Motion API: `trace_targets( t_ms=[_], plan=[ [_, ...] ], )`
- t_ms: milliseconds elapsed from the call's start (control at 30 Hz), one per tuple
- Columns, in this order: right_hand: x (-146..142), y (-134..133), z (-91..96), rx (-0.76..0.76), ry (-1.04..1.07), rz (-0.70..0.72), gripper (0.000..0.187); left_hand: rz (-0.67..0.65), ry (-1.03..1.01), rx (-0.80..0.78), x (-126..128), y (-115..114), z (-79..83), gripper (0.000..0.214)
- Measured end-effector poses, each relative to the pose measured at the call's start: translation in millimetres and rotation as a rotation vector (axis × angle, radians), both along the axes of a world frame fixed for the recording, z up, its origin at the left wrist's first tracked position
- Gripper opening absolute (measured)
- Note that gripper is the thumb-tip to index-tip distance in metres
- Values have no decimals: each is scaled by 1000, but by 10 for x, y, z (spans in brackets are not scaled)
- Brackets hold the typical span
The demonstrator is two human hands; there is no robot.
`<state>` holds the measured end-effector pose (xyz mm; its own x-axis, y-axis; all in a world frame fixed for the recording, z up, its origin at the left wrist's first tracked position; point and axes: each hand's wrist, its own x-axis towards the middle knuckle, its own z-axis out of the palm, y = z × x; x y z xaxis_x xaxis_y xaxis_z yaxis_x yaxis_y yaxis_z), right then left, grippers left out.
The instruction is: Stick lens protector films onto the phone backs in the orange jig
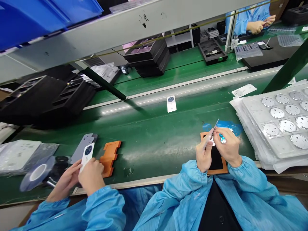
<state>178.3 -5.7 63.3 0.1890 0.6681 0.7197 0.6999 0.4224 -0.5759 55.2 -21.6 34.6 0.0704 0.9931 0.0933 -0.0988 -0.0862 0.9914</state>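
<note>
My left hand [204,155] grips a thin flat panel [217,122], turned nearly edge-on to me and tilted upward. It looks like a phone back cover. Close against it, my right hand [228,147] has its thumb and fingers pinched together at the panel's face. A small white shiny bit shows between the hands, and what the right fingertips hold is too small to make out. Below both hands lies an orange fixture [217,171] with a black pad [216,160]. Crumpled blue film [233,127] lies just behind it.
Clear trays of round silver discs [287,125] are stacked at my right. White cards [171,104] with dark circles lie farther back. At left, a co-worker's hands [91,175] hold a white panel beside another orange fixture [112,157]. A shelf beam [144,24] crosses overhead.
</note>
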Motion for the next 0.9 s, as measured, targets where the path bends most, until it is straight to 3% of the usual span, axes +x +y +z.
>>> trace_targets(
  t_ms=[100,200,267,333,400,433,500,567,633,733,800,900],
  plan=[
    [-26,55,-83,-34,-31,-12,11,-29,4,-28,34,22,-17,55],
    [133,175,-241,-178,-41,-68,12,25,-146,-214,9,163,-64,60],
    [392,276,-389,-400,-30,-175,8,72,-336,-357,-80,298,-87,64],
    [718,358,-541,-719,-58,-295,8,100,-486,-439,-223,413,-99,64],
    [1007,381,-653,-987,-154,-370,12,98,-520,-465,-384,469,-105,61],
    [1109,361,-679,-1048,-207,-392,14,90,-495,-458,-460,471,-106,60],
    [1200,258,-655,-999,-278,-404,17,52,-351,-372,-588,434,-109,55],
    [1156,96,-544,-820,-269,-346,17,-63,-85,-150,-682,371,-115,46],
    [1025,-79,-401,-626,-228,-175,14,-266,234,184,-736,313,-142,41],
    [795,-302,-274,-420,-292,196,28,-490,651,629,-730,262,-262,45],
    [677,-404,-301,-333,-420,333,36,-500,866,784,-679,247,-385,46],
    [594,-478,-450,-243,-577,334,41,-492,1073,880,-598,227,-552,45]
  ],
)
